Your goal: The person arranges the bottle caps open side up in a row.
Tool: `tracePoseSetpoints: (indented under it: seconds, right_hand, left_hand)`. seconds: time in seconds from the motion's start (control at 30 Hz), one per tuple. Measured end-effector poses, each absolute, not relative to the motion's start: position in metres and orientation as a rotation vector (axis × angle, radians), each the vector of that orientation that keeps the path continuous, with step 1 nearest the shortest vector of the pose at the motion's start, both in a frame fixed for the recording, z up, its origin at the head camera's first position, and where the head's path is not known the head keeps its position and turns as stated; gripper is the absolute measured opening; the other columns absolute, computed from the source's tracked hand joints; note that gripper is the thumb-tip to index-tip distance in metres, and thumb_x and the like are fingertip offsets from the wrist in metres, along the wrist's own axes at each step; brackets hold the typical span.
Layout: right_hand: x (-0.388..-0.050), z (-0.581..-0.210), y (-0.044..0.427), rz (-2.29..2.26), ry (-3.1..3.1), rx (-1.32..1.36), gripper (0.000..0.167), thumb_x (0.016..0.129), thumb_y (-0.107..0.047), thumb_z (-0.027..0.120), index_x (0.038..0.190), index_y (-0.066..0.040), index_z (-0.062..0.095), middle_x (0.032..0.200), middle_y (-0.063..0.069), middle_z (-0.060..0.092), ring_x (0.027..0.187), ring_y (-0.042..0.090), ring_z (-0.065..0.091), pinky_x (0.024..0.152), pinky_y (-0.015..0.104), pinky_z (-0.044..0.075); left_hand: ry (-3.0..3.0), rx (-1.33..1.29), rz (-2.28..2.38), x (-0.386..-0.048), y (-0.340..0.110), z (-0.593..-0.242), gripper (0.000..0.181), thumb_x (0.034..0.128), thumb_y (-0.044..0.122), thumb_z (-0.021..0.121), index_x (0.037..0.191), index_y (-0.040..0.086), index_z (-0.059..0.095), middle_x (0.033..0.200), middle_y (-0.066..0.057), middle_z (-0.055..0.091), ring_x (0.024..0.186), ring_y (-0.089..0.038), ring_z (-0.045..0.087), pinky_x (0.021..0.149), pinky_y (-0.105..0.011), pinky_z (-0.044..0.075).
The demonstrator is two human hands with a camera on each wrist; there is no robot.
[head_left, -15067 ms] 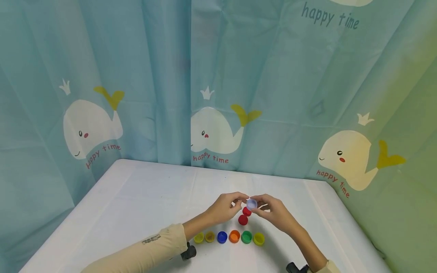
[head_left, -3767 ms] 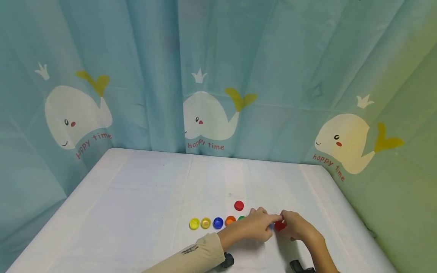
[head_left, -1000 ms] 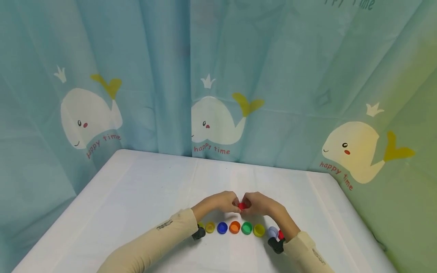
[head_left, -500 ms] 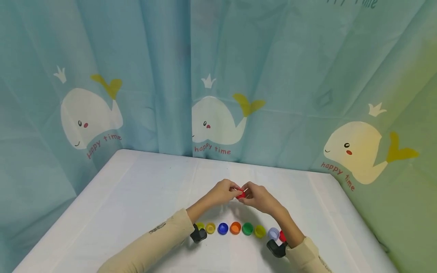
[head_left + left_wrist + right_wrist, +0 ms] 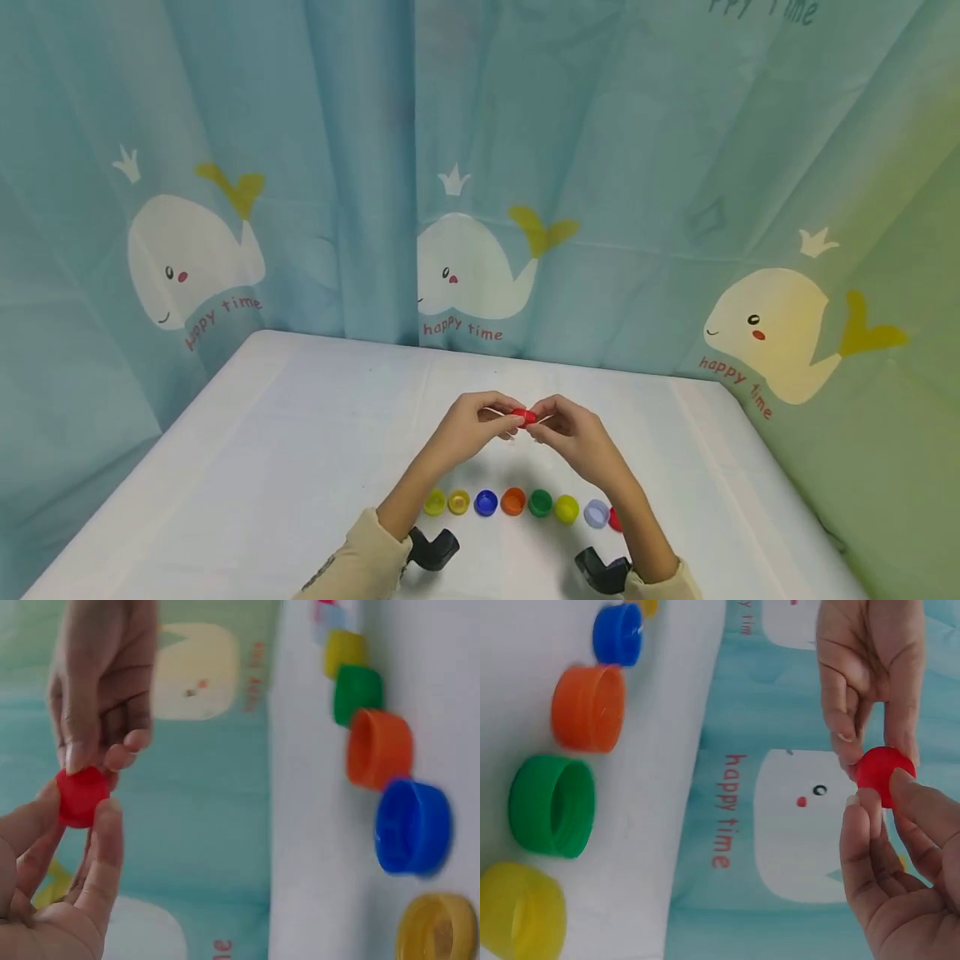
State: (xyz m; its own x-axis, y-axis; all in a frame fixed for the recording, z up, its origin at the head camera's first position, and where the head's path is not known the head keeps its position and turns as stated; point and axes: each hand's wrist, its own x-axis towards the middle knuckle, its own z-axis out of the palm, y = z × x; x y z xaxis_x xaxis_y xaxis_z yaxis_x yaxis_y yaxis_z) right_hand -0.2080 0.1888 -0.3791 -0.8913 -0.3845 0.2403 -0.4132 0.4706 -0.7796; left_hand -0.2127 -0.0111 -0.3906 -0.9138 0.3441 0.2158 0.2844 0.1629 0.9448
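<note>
A red bottle cap (image 5: 524,417) is held above the table between both hands. My left hand (image 5: 467,427) pinches its left side between thumb and fingers, and my right hand (image 5: 583,435) pinches the right side. The left wrist view shows the red cap's round face (image 5: 82,796) with fingertips of both hands on its edge. Below the hands, a row of caps lies on the table: two yellowish ones at the left, then blue (image 5: 485,502), orange (image 5: 513,501), green (image 5: 540,502), yellow (image 5: 566,509), lilac (image 5: 596,513) and a second red cap (image 5: 616,520), partly covered by my right forearm.
The white table (image 5: 315,433) stretches to a blue-green curtain (image 5: 637,167) printed with whales. Black wrist mounts (image 5: 433,550) sit under both forearms, close to the row of caps.
Over the last second, both hands have raised the red cap off the table and tilted it. Across the longer span, the lilac cap and the other red cap have joined the row's right end.
</note>
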Motion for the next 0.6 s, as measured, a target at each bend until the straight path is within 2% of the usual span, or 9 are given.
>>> tracePoseSetpoints:
  seconds: [0.23,0.4,0.6]
  right_hand:
    - [-0.198,-0.377,0.186,1.446,-2.64,0.753,0.017,0.087,-0.021,0.069,0.099,-0.013,0.061,0.089,-0.001,0.063,0.077,0.021,0.064,0.073,0.026,0.052]
    - [-0.19,-0.373,0.188,1.436,-2.639,0.78,0.016,0.087,-0.02,0.068,0.099,-0.013,0.061,0.09,-0.003,0.065,0.079,0.016,0.063,0.074,0.027,0.052]
    - [-0.184,-0.37,0.186,1.367,-2.588,0.824,0.016,0.086,-0.019,0.069,0.099,-0.015,0.061,0.093,-0.005,0.066,0.08,0.01,0.065,0.074,0.027,0.052]
  left_hand:
    - [2.385,0.65,1.893,-0.202,-0.018,-0.387,0.019,0.0906,0.029,0.064,0.102,0.016,0.071,0.083,0.004,0.069,0.081,-0.023,0.066,0.08,-0.038,0.049]
    - [2.417,0.689,1.864,-0.196,-0.02,-0.385,0.016,0.0901,0.026,0.065,0.102,0.016,0.071,0.09,0.007,0.067,0.083,-0.018,0.066,0.076,-0.033,0.051]
    - [2.433,0.751,1.915,-0.188,-0.014,-0.381,0.016,0.0892,0.021,0.067,0.103,0.014,0.07,0.101,0.004,0.062,0.093,-0.013,0.063,0.08,-0.026,0.05]
